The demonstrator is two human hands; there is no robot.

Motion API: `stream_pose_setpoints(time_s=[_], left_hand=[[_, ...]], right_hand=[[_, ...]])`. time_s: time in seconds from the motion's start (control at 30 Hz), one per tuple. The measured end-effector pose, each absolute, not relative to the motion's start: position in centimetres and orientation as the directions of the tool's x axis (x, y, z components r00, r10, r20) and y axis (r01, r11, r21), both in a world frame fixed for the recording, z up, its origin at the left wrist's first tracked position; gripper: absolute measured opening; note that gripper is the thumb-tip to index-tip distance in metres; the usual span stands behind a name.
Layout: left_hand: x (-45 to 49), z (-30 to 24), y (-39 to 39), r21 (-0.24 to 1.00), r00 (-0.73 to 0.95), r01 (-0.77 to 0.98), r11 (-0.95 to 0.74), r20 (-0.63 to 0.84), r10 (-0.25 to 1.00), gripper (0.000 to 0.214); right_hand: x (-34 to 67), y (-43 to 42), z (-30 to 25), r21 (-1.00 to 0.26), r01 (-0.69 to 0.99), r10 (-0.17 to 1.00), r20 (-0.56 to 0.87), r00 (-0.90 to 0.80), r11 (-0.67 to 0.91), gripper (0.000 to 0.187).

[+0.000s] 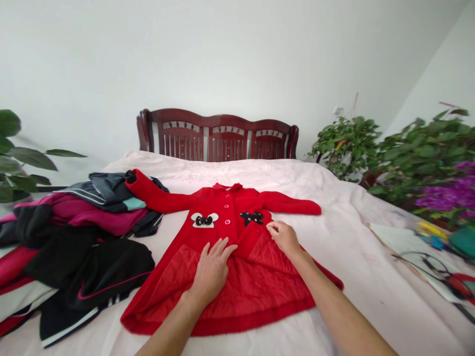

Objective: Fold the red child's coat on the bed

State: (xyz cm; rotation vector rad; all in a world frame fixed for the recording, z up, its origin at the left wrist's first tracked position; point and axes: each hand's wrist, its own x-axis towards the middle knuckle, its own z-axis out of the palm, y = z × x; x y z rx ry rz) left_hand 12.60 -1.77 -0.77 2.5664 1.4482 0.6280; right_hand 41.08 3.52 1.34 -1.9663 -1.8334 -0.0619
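Observation:
A red coat lies spread on the bed, collar toward the headboard and sleeves out to both sides. Buttons run down its front, with a white patch and black bow on one side and a black dotted bow on the other. Its front hem is folded up, showing the quilted red lining. My left hand rests on the coat's middle with fingers spread. My right hand pinches the folded edge of the coat below the black dotted bow.
A heap of clothes in black, magenta and grey lies on the left of the white bedsheet. Glasses and papers are at the right. A dark wooden headboard stands behind; potted plants flank the bed.

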Motion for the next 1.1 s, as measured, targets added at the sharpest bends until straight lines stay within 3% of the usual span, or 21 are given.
stream_pose_setpoints(time_s=[0.2,0.37,0.53,0.87,1.1], left_hand=[[12.6,-0.8,-1.9,0.306,0.454,0.79,-0.532,0.293,0.842,0.07],[12.5,-0.8,-1.8,0.299,0.458,0.789,-0.536,0.295,0.839,0.069],[12.5,-0.7,-1.8,0.314,0.462,0.784,-0.536,0.283,0.841,0.07],[12.6,-0.7,-1.8,0.315,0.456,0.782,-0.538,0.298,0.838,0.069],[12.5,-0.7,-1.8,0.316,0.457,0.781,-0.539,0.298,0.838,0.07]], right_hand=[[39.8,2.8,1.8,-0.186,0.98,0.953,0.301,-0.015,0.074,0.022],[39.4,3.4,1.6,-0.154,0.988,0.954,0.3,0.017,0.03,0.021],[40.5,3.8,1.7,-0.229,0.97,0.908,0.383,0.168,-0.082,0.027],[37.6,3.4,1.6,-0.273,0.956,0.932,0.363,-0.003,0.109,0.02],[37.7,4.4,1.6,-0.41,0.912,0.926,0.35,0.144,0.013,0.026]])
